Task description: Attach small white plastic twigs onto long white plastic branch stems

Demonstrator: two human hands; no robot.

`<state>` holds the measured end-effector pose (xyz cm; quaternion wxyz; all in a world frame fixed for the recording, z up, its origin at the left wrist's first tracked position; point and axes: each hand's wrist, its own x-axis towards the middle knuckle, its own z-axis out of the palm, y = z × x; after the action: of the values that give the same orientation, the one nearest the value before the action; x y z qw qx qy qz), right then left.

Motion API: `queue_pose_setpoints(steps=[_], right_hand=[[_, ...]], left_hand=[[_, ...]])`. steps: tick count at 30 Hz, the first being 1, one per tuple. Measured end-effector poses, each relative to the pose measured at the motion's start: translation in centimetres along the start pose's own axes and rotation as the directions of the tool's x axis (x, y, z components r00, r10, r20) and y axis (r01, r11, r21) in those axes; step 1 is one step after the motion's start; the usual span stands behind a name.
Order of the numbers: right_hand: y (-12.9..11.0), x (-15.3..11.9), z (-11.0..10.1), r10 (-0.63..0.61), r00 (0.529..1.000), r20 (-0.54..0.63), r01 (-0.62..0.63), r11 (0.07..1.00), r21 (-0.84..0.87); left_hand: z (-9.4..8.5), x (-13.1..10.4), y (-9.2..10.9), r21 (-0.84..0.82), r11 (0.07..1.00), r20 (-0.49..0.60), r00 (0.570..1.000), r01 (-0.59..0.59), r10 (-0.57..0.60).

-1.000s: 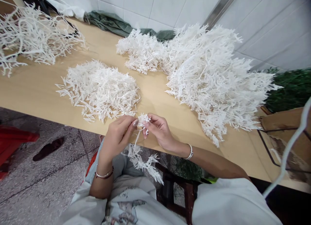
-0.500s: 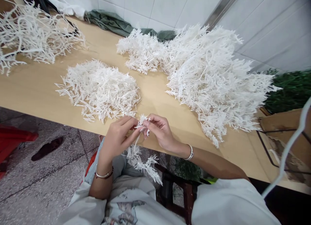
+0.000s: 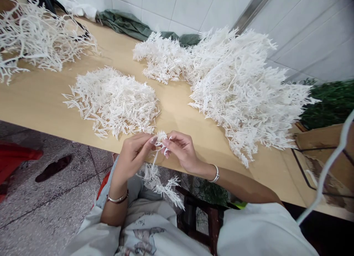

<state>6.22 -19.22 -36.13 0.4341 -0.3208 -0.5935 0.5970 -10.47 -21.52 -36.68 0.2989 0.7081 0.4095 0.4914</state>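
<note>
Between my two hands, at the table's near edge, is a white artificial foliage branch (image 3: 162, 187) whose feathery lower end hangs down over my lap. My left hand (image 3: 135, 152) pinches a piece of it between thumb and fingers. Close beside it, my right hand (image 3: 182, 149) is closed on white sprigs of the same branch. The exact joint between the fingers is partly hidden. Just beyond my left hand lies a pile of short white sprigs (image 3: 116, 103). Farther right spreads a larger heap of white foliage branches (image 3: 238, 86).
Bare-looking white stems (image 3: 41, 38) lie at the far left of the tan table (image 3: 177, 108). Dark green cloth (image 3: 124, 23) runs along the tiled wall. A cardboard box (image 3: 323, 138) and green foliage (image 3: 329, 103) stand right. A white cable (image 3: 329, 167) crosses the right side.
My left thumb and fingers have drawn back slightly left from my right hand, showing more of the white stem between them. The piles lie as before.
</note>
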Motion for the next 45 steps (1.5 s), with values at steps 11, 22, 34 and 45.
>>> queue_pose_setpoints(steps=[11, 22, 34, 45], right_hand=[[-0.7, 0.2, 0.5, 0.072, 0.996, 0.049, -0.072, 0.997, 0.008], [0.2, 0.2, 0.0, -0.041, 0.995, 0.094, 0.045, 0.998, -0.038], [-0.2, -0.3, 0.1, -0.024, 0.995, 0.092, 0.037, 0.99, -0.137], [0.2, 0.0, 0.2, 0.031, 0.986, 0.162, -0.003, 0.985, -0.173]], left_hand=[[-0.1, 0.0, -0.2, 0.107, 0.989, 0.035, 0.994, -0.105, 0.102], [-0.3, -0.2, -0.3, 0.036, 0.999, 0.036, 0.999, -0.015, 0.014], [-0.2, 0.0, -0.5, 0.07, 0.986, -0.114, 0.981, -0.151, 0.158], [0.5, 0.0, -0.2, 0.01, 0.999, -0.298, 0.953, -0.049, 0.05]])
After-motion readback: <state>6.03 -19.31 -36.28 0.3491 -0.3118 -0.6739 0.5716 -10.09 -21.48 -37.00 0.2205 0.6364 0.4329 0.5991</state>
